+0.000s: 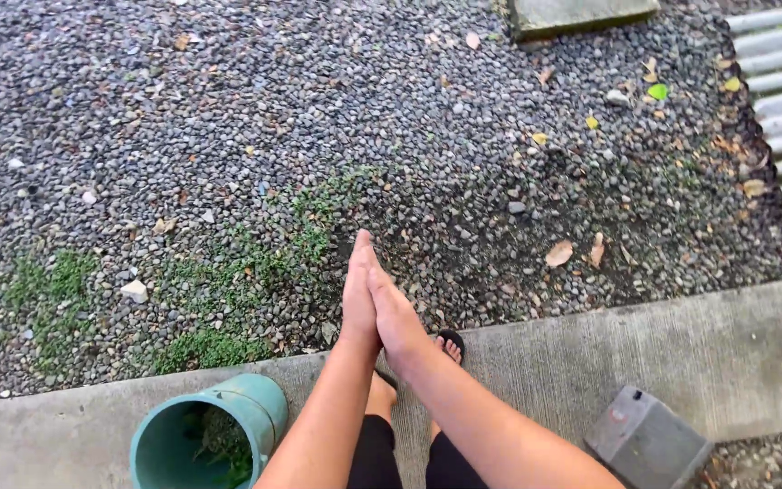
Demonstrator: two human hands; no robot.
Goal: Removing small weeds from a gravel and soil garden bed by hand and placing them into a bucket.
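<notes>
Gravel [228, 109] with weed patches [210, 349] runs up to a concrete strip [726, 353]. At the strip's left end a green bucket [214, 435] holds pulled greenery. Beside it, over the strip's gravel edge, the left hand [357, 299] and right hand [395, 317] press palm to palm, fingers straight, holding nothing. It looks like a pause in weeding; more pulling would call for parting the hands toward the weeds. A grey block [649, 439] sits right.

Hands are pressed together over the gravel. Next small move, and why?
Probably part the left hand and right hand and reach down to the weeds: both hands are empty, green patches still grow in the gravel, and the green bucket already holds plant bits.
</notes>
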